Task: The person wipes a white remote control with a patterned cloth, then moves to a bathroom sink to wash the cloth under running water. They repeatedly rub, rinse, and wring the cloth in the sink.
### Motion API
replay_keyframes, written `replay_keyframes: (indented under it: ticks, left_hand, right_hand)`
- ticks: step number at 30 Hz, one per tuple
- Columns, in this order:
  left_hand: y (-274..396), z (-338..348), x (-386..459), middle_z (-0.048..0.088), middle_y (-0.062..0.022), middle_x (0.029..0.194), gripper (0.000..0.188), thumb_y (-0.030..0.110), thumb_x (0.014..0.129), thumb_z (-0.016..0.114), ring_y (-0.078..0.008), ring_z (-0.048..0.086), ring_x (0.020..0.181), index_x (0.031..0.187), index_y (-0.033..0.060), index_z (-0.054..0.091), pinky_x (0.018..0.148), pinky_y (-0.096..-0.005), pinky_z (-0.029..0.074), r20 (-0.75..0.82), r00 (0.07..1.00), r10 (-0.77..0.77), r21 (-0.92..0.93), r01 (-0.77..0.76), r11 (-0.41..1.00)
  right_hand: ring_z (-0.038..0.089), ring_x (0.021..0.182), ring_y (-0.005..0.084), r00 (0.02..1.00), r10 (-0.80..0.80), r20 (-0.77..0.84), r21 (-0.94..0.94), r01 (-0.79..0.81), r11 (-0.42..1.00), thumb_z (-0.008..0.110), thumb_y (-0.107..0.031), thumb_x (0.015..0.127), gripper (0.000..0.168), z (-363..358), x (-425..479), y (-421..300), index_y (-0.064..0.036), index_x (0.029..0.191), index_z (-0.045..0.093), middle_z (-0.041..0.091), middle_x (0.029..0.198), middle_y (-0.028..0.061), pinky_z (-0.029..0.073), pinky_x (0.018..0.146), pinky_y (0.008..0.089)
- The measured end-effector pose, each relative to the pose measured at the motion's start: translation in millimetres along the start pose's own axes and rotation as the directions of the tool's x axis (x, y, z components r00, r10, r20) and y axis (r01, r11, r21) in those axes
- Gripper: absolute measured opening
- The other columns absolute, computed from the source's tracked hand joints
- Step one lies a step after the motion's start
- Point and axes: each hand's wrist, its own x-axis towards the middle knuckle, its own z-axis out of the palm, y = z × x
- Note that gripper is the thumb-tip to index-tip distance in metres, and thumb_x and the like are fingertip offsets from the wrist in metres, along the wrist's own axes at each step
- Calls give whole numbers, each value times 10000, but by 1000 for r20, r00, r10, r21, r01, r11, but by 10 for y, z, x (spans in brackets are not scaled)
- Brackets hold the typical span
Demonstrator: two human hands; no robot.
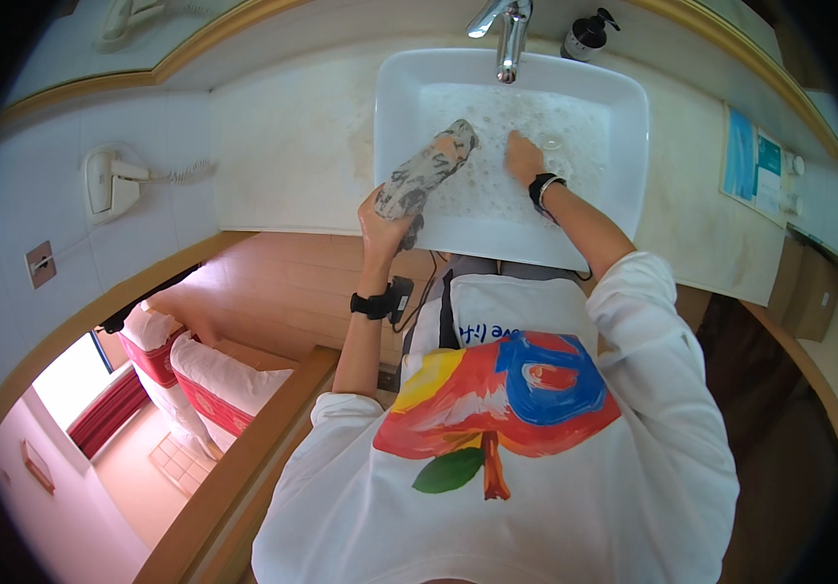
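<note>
My left hand (384, 228) holds one end of a long, wet fabric item (423, 171) with a grey mottled pattern. Its far end reaches over the white rectangular washbasin (506, 244), and an orange-tan patch shows near that end. A darker bit of it hangs below my palm. Foamy water (492, 109) fills part of the basin. My right hand (524, 156) is at the suds with its fingers curled; whether anything is inside them is hidden. Beside it a small round, clear shape (552, 141) shows in the foam.
A chrome faucet (510, 44) rises behind the basin, with a dark pump bottle (588, 35) to its right. A hair dryer (106, 182) hangs on the left wall. Packets (753, 157) lie in a holder at right. A wooden frame (236, 467) borders the room with beds (229, 372).
</note>
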Motion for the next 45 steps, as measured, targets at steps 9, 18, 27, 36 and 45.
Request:
replay_keyframes:
  ticks: [9, 18, 27, 36, 45]
  left_hand:
    - [173, 61, -10, 661, -136, 769, 316, 60, 638, 722, -176, 615, 656, 921, -43, 625, 641, -287, 488, 1, 999, 39, 107, -39, 993]
    - [21, 146, 42, 647, -181, 761, 305, 126, 624, 715, -300, 635, 693, 884, -7, 629, 653, -330, 496, 55, 998, -7, 337, -12, 941]
    - [154, 368, 175, 650, -106, 792, 324, 85, 636, 645, -178, 600, 709, 939, -29, 631, 684, -292, 482, 364, 926, -105, 37, 99, 994]
    - [267, 694, 270, 621, -68, 869, 339, -12, 621, 594, -169, 578, 739, 959, -37, 593, 683, -291, 472, 363, 913, -186, -309, 306, 901]
    - [635, 952, 187, 613, -56, 774, 222, 4, 593, 567, -169, 567, 683, 810, -33, 601, 617, -287, 454, 298, 939, -171, -482, 303, 822]
  right_hand:
    - [666, 761, 302, 986, -133, 105, -314, 160, 936, 568, -79, 816, 54, -19, 177, -14, -41, 800, 603, 659, 776, 152, 519, 639, 395]
    - [588, 988, 356, 984, -145, 104, 262, 113, 958, 660, -116, 755, 488, -608, -295, -123, -59, 1193, 452, 617, 1031, 173, 480, 822, 427]
    - [538, 1068, 318, 809, -533, -248, 396, 587, 706, 770, -138, 632, 599, -1197, -794, -591, -81, 1171, 515, 586, 1133, 113, 416, 914, 381]
    - [578, 614, 135, 948, -264, 179, 976, -137, 170, 620, -66, 734, 118, -1041, -560, -545, -2, 831, 601, 595, 707, 59, 461, 578, 273]
    - [494, 498, 162, 958, -75, 277, 927, -287, -240, 507, -204, 784, 189, -727, -698, -664, -53, 678, 551, 527, 597, 62, 415, 487, 301]
